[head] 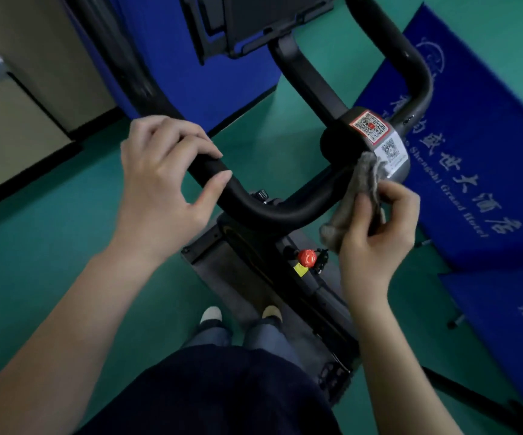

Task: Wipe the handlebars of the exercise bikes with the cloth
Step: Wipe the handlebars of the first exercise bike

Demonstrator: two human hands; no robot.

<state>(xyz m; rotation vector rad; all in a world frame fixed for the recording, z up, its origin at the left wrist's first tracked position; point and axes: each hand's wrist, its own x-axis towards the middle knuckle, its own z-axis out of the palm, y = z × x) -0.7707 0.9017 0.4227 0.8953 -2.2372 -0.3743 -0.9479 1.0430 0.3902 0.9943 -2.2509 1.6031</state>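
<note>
Left hand [156, 180]: fingers curled over the near left bend of the handlebar [254, 211], thumb spread off it; a loose steadying hold, nothing else in it.
Risk at left: with the thumb not wrapped, the hand could slip if the bar turns or the wiping pushes hard.
Handlebar: black, matte, a looped tube running from the left hand across to the centre hub [376, 146] and on round to the upper right; no dirt can be told in this light.
Cloth [352, 202]: grey-brown, fuzzy, bunched; its top edge touches the bar just beside the hub.
Right hand [376, 233]: fingers and thumb pinch the cloth against the bar's right stretch.
Risk at right: the cloth could catch and lift the QR stickers [379, 139] on the hub; the bunched wad may skip the bar's underside.
</note>
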